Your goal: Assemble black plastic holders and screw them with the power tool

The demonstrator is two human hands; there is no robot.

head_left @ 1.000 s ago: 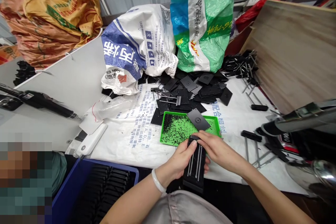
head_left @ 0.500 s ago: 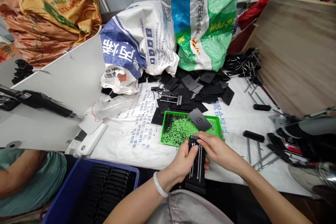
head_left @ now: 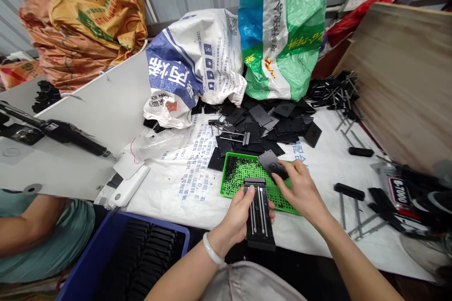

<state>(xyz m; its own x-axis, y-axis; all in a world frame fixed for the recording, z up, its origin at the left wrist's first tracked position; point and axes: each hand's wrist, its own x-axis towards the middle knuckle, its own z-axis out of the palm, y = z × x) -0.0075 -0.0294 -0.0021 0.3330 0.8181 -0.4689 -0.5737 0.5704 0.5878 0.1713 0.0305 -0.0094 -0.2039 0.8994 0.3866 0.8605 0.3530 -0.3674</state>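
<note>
I'm clenching a black plastic bar with steel rods [head_left: 260,221] in my left grip [head_left: 236,218], which is wrapping around its side near the bottom centre of the frame, with the thumb lying on its upper part. My right grip [head_left: 300,193] is reaching over the green plastic tray [head_left: 223,179], its fingertips [head_left: 284,175] pressing against a black square plate [head_left: 269,162] that is tilting above the tray's upper rim (from here I can't tell whether that plate is grasped or only touched). Small black pieces [head_left: 231,174] are filling the tray's left part. A heap of black plates [head_left: 268,124] is spreading over the white printed sack [head_left: 165,188] just above the tray, and a blue crate [head_left: 155,226] packed with black parts is sitting at lower left, beside a co-worker's arm [head_left: 28,218].
</note>
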